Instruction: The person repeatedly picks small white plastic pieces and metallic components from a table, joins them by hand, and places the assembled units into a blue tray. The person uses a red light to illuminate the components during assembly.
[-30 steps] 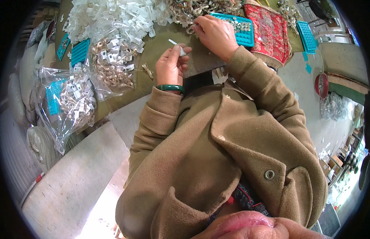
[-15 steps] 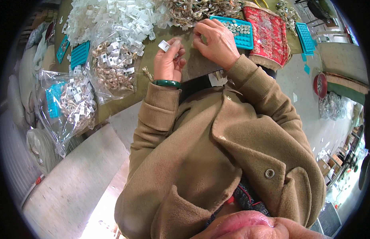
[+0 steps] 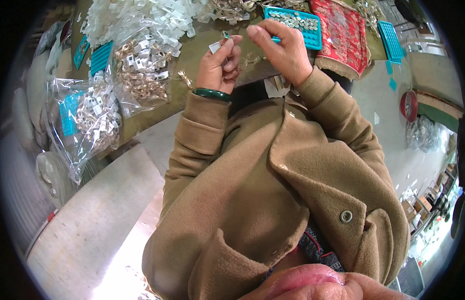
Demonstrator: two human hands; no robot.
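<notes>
Remotely, I see the left hand (image 3: 221,65) pinching a white card (image 3: 215,47) left of the blue tray (image 3: 314,41); whether the tray-side right hand (image 3: 287,52) holds anything, I can't tell. Farther left, bagged pieces (image 3: 138,62) look done; loose cards (image 3: 142,21) remain.

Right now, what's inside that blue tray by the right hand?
Lots of small, round, shiny pieces sit in the blue tray, mostly toward its far side. The right hand covers its near left part, so anything there is hidden.
</notes>
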